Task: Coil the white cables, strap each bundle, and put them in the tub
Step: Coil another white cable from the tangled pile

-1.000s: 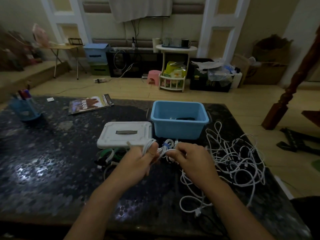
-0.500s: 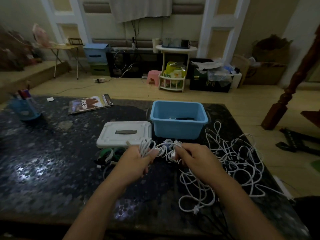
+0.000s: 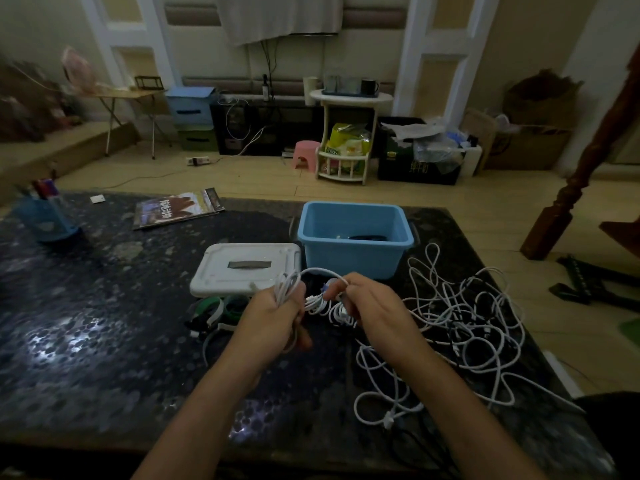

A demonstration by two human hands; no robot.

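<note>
My left hand [image 3: 277,318] grips a small coil of white cable [image 3: 287,285] whose loops stick up above the fist. My right hand [image 3: 372,306] pinches the same cable's free strand, which arches between the two hands. Small loops and a plug [image 3: 325,306] hang between them. A tangle of loose white cables [image 3: 460,317] spreads over the dark table to the right. The blue tub [image 3: 355,251] stands open just beyond my hands, with a dark item inside. Green and white straps [image 3: 218,311] lie left of my left hand.
The tub's white lid [image 3: 246,270] lies flat to the left of the tub. A magazine [image 3: 178,209] and a blue pen holder [image 3: 45,216] sit at the far left of the dark stone table [image 3: 86,341]. The table's right edge runs close beside the cable tangle.
The hands have drawn slightly apart and the strand now arches higher between them. My right hand has brought more cable toward the coil held in my left hand.
</note>
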